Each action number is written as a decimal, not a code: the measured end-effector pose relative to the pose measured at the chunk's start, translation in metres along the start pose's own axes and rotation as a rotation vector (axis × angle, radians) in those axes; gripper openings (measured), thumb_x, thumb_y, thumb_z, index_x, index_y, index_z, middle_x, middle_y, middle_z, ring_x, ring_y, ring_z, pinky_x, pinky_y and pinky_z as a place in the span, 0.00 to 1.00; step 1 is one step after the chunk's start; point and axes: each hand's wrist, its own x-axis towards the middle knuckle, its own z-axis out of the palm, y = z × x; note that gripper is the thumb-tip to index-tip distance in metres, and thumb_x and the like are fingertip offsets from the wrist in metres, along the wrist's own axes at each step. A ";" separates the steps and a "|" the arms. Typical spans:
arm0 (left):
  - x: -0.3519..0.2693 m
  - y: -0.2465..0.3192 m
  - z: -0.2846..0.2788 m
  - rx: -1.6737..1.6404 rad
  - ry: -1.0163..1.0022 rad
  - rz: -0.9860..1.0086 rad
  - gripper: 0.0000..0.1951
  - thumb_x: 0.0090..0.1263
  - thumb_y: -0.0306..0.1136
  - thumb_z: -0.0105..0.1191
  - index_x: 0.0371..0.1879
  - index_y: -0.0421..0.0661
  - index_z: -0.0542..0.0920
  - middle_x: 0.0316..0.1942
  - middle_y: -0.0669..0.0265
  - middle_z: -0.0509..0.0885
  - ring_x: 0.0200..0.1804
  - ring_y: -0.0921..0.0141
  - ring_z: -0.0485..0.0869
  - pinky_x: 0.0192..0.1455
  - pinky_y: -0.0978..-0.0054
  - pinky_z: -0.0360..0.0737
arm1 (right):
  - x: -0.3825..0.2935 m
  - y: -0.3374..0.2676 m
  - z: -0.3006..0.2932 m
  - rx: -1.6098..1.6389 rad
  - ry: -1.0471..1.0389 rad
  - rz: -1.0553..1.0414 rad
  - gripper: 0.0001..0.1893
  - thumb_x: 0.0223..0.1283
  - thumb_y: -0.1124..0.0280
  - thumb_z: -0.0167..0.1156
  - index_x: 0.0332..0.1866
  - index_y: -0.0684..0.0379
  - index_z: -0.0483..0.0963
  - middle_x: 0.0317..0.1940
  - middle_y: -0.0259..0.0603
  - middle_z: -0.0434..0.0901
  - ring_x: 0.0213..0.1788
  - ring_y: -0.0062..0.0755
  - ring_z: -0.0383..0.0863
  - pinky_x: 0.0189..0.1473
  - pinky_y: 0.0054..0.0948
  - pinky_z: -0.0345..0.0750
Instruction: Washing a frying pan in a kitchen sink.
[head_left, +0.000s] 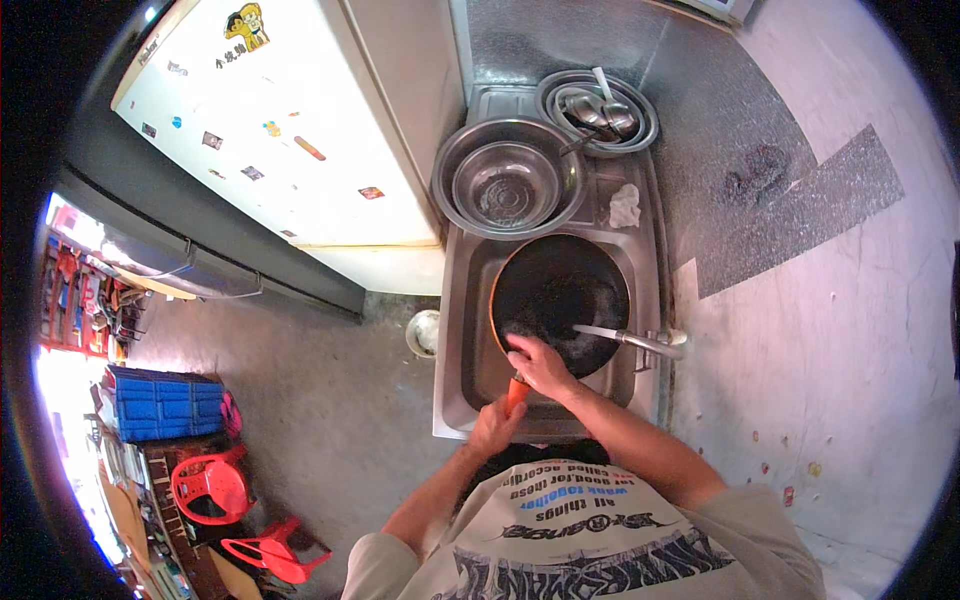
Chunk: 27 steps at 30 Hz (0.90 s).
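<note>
A black frying pan (562, 292) with an orange rim sits over the metal sink basin (474, 360). My left hand (495, 427) is wrapped around its orange handle (517, 393), which points towards me. At the near-left rim of the pan is my right hand (541, 367), fingers stretched over the inside edge and slightly blurred. Whether anything lies under those fingers is hidden. The tap (630, 339) reaches in from the right, its pale spout end above the pan's interior. Some wet-looking, whitish patches show on the pan's bottom.
Beyond the pan, a large metal basin (450, 187) holds a smaller metal bowl (506, 187). Behind it, stacked bowls (651, 124) carry ladles (619, 116). Crumpled white material (624, 206) lies on the drainboard. A white refrigerator (300, 135) flanks the sink on the left; a small bowl (424, 334) is on the floor.
</note>
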 end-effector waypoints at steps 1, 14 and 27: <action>0.000 0.003 0.000 0.008 -0.027 -0.009 0.18 0.70 0.45 0.49 0.38 0.37 0.76 0.31 0.42 0.80 0.41 0.44 0.80 0.41 0.53 0.75 | 0.003 0.002 0.005 0.000 0.006 0.001 0.18 0.60 0.62 0.54 0.49 0.65 0.77 0.41 0.55 0.80 0.45 0.53 0.80 0.50 0.43 0.76; -0.022 0.004 -0.026 0.049 -0.173 -0.097 0.20 0.71 0.47 0.47 0.37 0.38 0.77 0.29 0.46 0.81 0.37 0.50 0.82 0.40 0.57 0.74 | -0.001 0.087 -0.066 -0.580 0.011 0.098 0.12 0.52 0.73 0.56 0.43 0.63 0.77 0.33 0.51 0.81 0.38 0.52 0.80 0.42 0.40 0.77; -0.020 -0.003 -0.023 -0.053 -0.184 -0.140 0.20 0.72 0.49 0.46 0.34 0.39 0.74 0.21 0.63 0.76 0.27 0.69 0.76 0.32 0.66 0.73 | -0.042 0.038 -0.041 -0.267 -0.540 -0.044 0.18 0.57 0.60 0.58 0.49 0.60 0.78 0.47 0.50 0.80 0.56 0.50 0.76 0.57 0.42 0.73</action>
